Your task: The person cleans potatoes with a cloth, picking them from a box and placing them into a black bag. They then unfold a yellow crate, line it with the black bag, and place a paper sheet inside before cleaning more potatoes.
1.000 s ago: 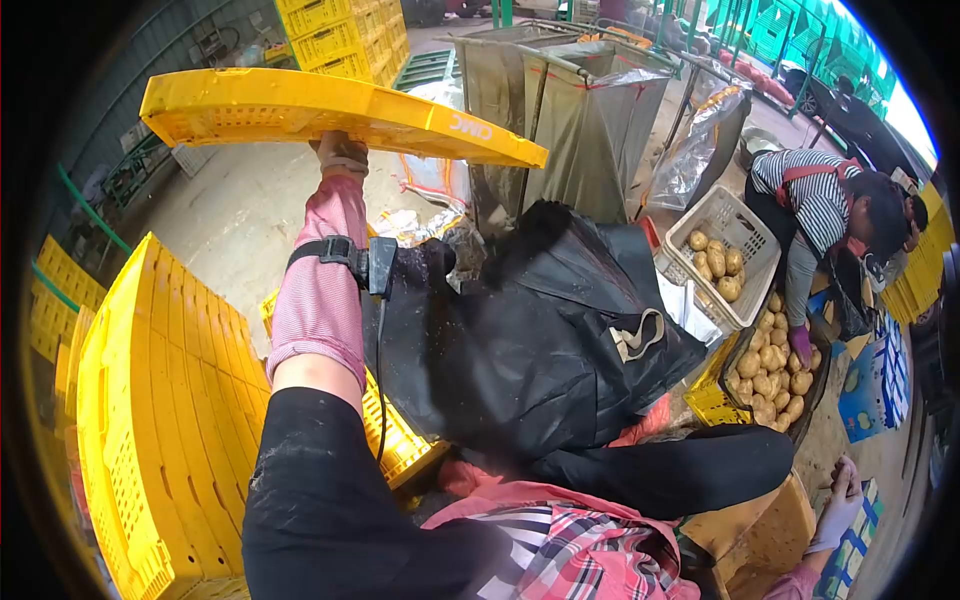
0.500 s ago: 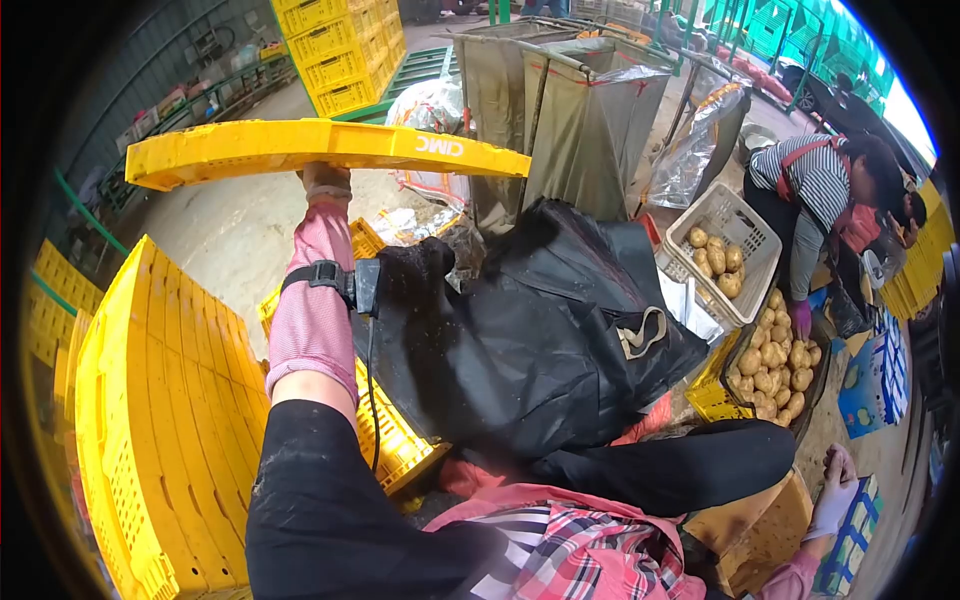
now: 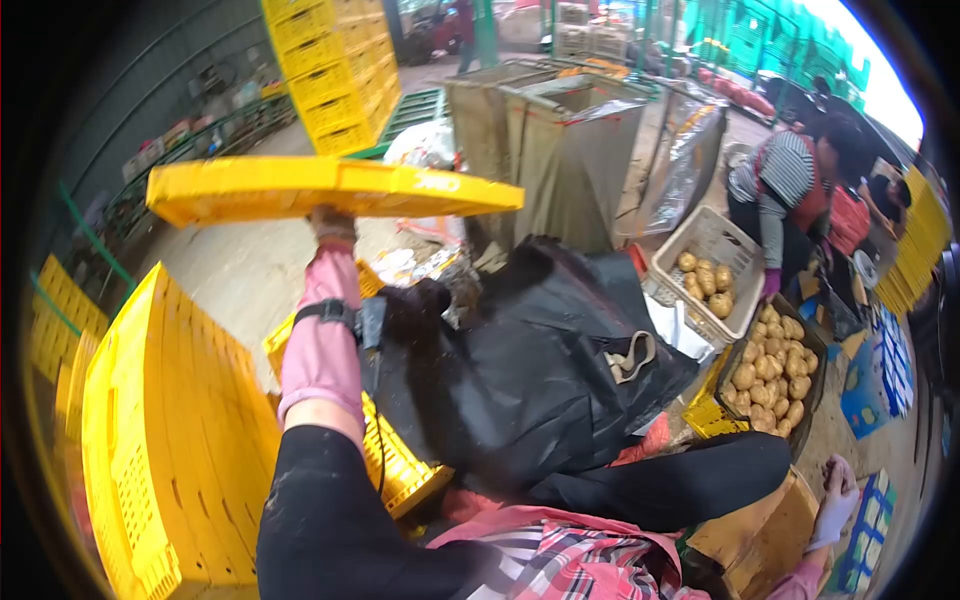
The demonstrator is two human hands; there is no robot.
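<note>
My left hand is closed around the near edge of a yellow folded plastic crate with white lettering. The crate is held out flat and raised at the far left, and it hides some of my fingers. At the lower right, my right hand wears a light glove. Its fingers are loosely bent and apart, with nothing visible in them. Beside it lie a cardboard box and a blue-and-green printed carton. A black sheet-like apron covers my lap.
Folded yellow crates stand stacked on the left, and more crates rise behind. Potatoes fill a lined crate at right, near a grey basket with several potatoes. A co-worker bends over there. Grey fabric bins stand ahead.
The folded crate in my left hand has dropped slightly and levelled out in view. My right hand stays at the lower right. The co-worker's gloved hand has moved off the potatoes toward the basket.
</note>
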